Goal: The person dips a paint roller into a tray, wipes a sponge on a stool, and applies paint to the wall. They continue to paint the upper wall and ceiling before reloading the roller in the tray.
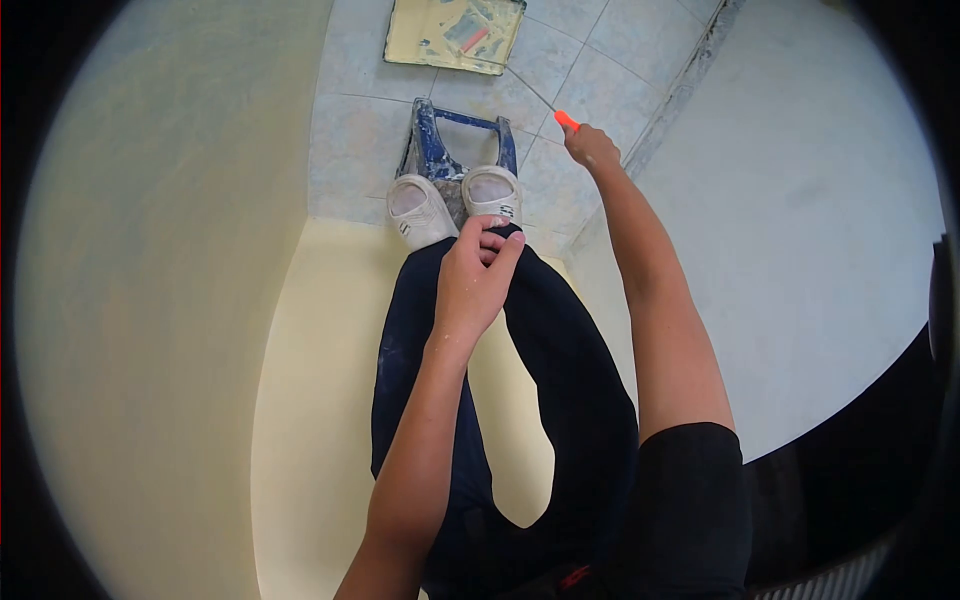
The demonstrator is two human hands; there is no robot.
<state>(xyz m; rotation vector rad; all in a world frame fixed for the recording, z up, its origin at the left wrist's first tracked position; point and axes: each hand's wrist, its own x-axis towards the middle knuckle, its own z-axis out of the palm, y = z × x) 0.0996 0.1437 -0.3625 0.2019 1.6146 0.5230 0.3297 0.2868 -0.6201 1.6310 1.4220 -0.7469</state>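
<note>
My right hand (594, 148), stretched out to the upper right, is closed around the orange handle of a paint roller (567, 121). The roller's thin metal rod runs up and left to a small pinkish roller head lying in a paint tray (405, 32). Pale yellow paint coats the tray, which rests on the tiled floor. My left hand (476, 280) hangs in front of my legs, its fingers loosely curled and the thumb apart from them. I see nothing held in it; specks of paint mark its fingertips and wrist.
Under my white shoes (426, 218) is a paint-smeared blue step stool (432, 145). Pale floor tiles (360, 150) surround it. A yellowish wall (170, 300) rises at the left, and a whitish wall (800, 230) stands close by my right arm.
</note>
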